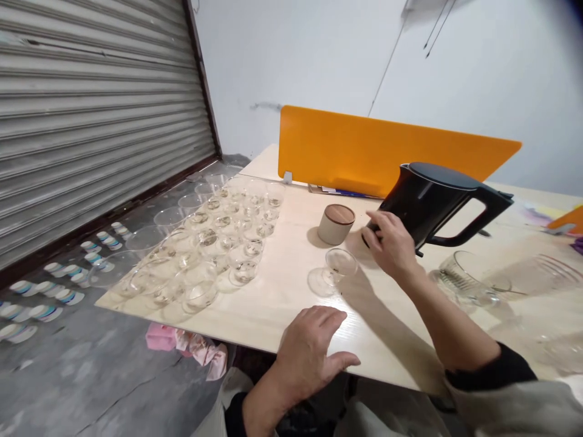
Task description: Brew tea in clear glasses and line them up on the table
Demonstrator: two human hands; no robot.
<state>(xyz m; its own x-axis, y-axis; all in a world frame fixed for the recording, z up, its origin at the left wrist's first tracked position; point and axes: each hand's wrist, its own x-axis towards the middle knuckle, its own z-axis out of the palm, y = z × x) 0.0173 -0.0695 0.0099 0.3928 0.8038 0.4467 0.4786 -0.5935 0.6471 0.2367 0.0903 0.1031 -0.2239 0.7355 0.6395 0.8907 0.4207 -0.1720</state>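
Note:
My left hand [312,346] hovers by the table's near edge, empty, with its fingers stretched out and its thumb apart. In front of it stands a clear plastic cup [341,264] with a few dark bits inside. My right hand [390,243] is in front of the black electric kettle [423,203], fingers slightly bent and apart from the thumb. Nothing shows in it; whether it touches the kettle I cannot tell. Left of that hand sits a pale canister [336,227] with a wooden lid [339,213].
Several clear cups [243,267] with dark bits stand in rows on the table's left. A ribbed glass vessel [464,273] and stacked clear cups [537,273] are at the right. Behind is an orange divider [364,149]. Small white bottles [68,273] stand on the floor.

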